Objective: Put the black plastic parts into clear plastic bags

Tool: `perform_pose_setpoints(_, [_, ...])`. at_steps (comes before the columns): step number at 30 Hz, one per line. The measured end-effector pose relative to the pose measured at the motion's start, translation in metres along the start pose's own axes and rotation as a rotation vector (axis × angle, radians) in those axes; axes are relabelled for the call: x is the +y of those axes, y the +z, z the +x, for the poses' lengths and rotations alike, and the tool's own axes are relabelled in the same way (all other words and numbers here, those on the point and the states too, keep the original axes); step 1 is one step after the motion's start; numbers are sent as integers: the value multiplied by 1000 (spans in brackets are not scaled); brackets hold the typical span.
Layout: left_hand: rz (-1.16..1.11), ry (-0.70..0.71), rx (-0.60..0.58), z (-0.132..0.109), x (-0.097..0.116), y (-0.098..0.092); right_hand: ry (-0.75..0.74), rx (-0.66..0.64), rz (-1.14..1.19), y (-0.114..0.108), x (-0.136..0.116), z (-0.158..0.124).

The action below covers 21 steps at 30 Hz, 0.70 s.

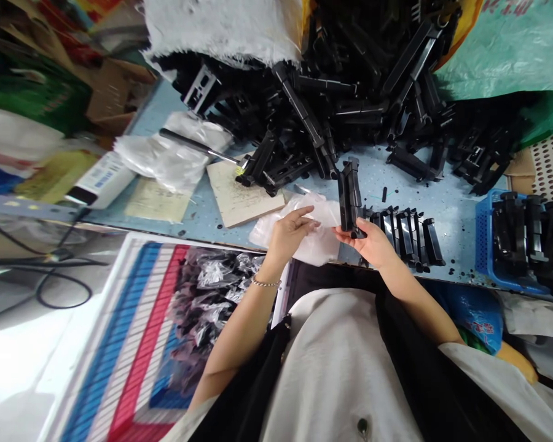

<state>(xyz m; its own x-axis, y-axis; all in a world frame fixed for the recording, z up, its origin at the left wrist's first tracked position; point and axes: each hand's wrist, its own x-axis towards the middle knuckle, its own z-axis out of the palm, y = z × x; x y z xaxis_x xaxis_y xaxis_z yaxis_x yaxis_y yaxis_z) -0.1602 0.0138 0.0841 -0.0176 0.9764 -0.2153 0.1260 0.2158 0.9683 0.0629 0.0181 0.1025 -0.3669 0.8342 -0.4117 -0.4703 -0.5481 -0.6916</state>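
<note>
My right hand (368, 244) grips a long black plastic part (349, 195) by its lower end, holding it up on end over the bench's front edge. My left hand (291, 234) is just left of it, fingers loosely stretched and apart, above a small pile of clear plastic bags (320, 245). Whether its fingertips touch the top bag I cannot tell. To the right of my right hand, a row of similar black parts (408, 236) stands side by side on the blue bench (458, 215).
A large heap of black parts (299, 110) covers the back of the bench. At left lie a screwdriver (188, 144), a flat board (239, 196) and a white box (104, 178). A blue basket (483, 239) stands right; a striped bag (133, 344) with wrapped parts sits below.
</note>
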Motion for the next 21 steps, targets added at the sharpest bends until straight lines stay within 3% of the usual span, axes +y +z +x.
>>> perform_pose_setpoints(5, [-21, -25, 157, 1, -9, 17, 24, -35, -17, 12, 5, 6])
perform_pose_setpoints(8, [-90, -30, 113, 0, -14, 21, 55, -79, -61, 20, 11, 13])
perform_pose_setpoints(11, [-128, 17, 104, -3, -16, 14, 19, -17, -87, 22, 16, 21])
perform_pose_setpoints(14, [159, 201, 132, -12, -13, 1, -42, 69, -86, 18, 13, 25])
perform_pose_setpoints(17, [549, 339, 73, -20, -7, -4, -84, 104, -121, 13, 7, 21])
perform_pose_setpoints(21, [591, 330, 101, -21, -2, 0, -82, 128, -181, 7, 0, 9])
